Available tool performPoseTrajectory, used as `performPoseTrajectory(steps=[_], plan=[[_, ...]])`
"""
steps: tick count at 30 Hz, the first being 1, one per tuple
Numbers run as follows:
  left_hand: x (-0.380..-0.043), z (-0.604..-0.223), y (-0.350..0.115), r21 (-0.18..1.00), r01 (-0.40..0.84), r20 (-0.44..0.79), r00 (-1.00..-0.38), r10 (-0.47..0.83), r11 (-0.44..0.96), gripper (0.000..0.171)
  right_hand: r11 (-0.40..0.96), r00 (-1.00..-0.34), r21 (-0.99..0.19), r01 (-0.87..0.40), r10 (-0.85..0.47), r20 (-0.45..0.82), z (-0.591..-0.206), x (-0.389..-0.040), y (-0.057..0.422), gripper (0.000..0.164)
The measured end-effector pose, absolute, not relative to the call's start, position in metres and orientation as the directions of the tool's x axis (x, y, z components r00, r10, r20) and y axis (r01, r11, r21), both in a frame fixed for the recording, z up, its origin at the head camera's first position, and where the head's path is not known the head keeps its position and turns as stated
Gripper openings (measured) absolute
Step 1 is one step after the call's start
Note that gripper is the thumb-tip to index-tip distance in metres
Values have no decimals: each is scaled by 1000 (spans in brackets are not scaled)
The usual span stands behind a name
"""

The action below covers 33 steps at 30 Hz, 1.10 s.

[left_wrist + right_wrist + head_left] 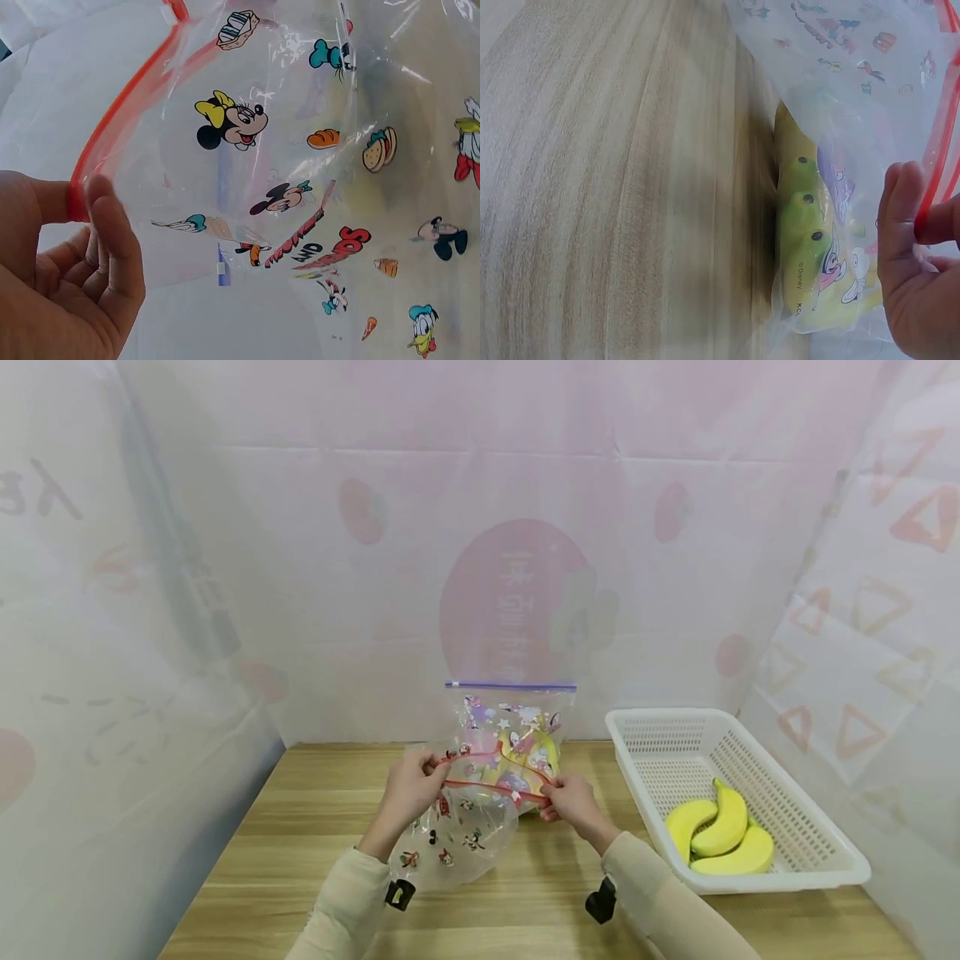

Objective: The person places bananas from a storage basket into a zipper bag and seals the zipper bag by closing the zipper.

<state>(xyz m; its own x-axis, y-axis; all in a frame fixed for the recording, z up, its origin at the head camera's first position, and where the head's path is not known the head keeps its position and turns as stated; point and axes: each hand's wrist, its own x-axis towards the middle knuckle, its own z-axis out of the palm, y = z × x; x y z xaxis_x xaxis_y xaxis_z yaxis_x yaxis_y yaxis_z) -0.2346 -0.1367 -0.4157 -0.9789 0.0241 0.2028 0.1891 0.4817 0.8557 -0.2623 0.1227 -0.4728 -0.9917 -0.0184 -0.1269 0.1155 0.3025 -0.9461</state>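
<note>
My left hand [411, 792] pinches the left end of the mouth of a clear zip bag [457, 856] with a red zip strip and small cartoon prints. At the other end of that mouth, my right hand [576, 806] pinches the red strip between thumb and fingers. The mouth is stretched apart between the hands, and the bag hangs toward me. Just behind it stands a second zip bag with a purple zip strip [510, 686], holding yellow bananas [801, 214] with greenish tips. In the left wrist view, thumb and fingertip meet at the red strip [120, 111].
On the right of the wooden table [300, 843] stands a white perforated plastic basket [810, 814] with 3 yellow bananas [723, 827] in it. Pale printed cloth [315, 568] closes off the back and both sides.
</note>
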Motion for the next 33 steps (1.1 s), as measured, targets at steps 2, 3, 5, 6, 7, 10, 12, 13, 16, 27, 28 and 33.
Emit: performPoseTrajectory(steps=[2,3,5,6,7,10,12,13,16,27,28,33], plan=[[-235,-415,-135,871,185,188,-981,38,455,13,306,-991,-945,116,-34,-133,-472,-262,122,20],[-235,-415,-134,881,182,180,-983,48,436,13,310,-990,-944,116,-47,-137,-471,-262,122,20],[-235,-415,-132,899,175,165,-984,61,402,13,322,-987,-940,111,-74,-142,-469,-262,121,21],[-235,-415,-130,905,171,158,-985,65,390,13,329,-986,-938,107,-89,-143,-468,-262,121,20],[-235,-415,-129,909,173,158,-985,69,379,14,336,-983,-936,106,-104,-148,-467,-262,120,20],[-236,-413,-124,917,180,164,-984,76,355,13,365,-973,-926,99,-157,-166,-462,-261,119,21],[-236,-412,-122,917,186,170,-982,77,353,13,390,-966,-916,91,-188,-176,-457,-260,118,22],[-236,-411,-121,919,188,172,-982,77,347,12,400,-963,-913,87,-202,-180,-455,-259,118,22],[-237,-411,-119,920,189,172,-982,78,343,11,415,-950,-907,73,-248,-189,-447,-259,117,21],[-240,-411,-116,913,214,191,-976,100,346,12,380,-877,-922,68,-417,-237,-431,-266,123,18],[-240,-411,-116,910,218,195,-976,99,354,12,378,-876,-923,71,-419,-239,-430,-266,123,18],[-241,-411,-115,904,215,197,-976,88,369,13,369,-876,-924,96,-409,-255,-429,-269,127,17]])
